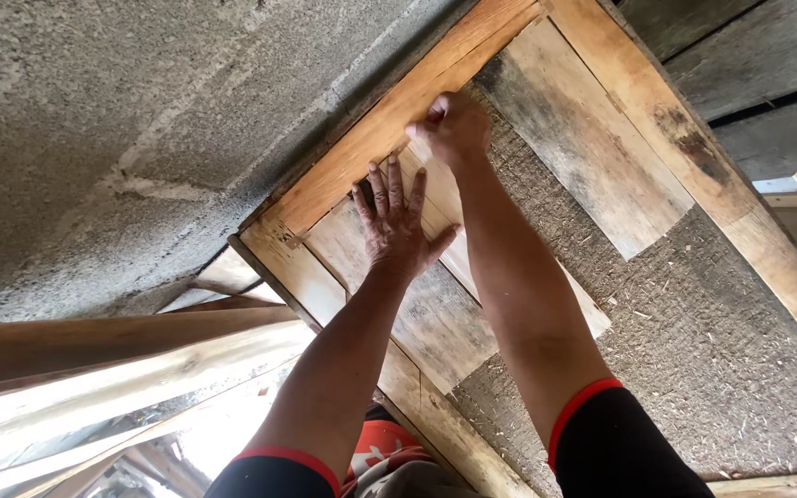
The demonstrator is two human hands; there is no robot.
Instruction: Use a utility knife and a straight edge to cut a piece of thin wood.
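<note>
Left hand (397, 221) flat on plank (417, 304) — right hand (454, 129) fisted against frame (371, 138).

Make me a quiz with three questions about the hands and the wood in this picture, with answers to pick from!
1. Where does the left hand lie?
A. flat on a plank
B. on the concrete
C. on the right arm

2. What colour is the trim on the sleeves?
A. blue
B. red
C. yellow

3. How is the right hand shaped?
A. spread flat
B. closed in a fist
C. pointing one finger

Answers:
1 A, its fingers are spread on the pale plank inside the frame.
2 B, a red band edges each black sleeve.
3 B, its fingers are curled shut against the frame; whether it holds anything cannot be seen.
</note>
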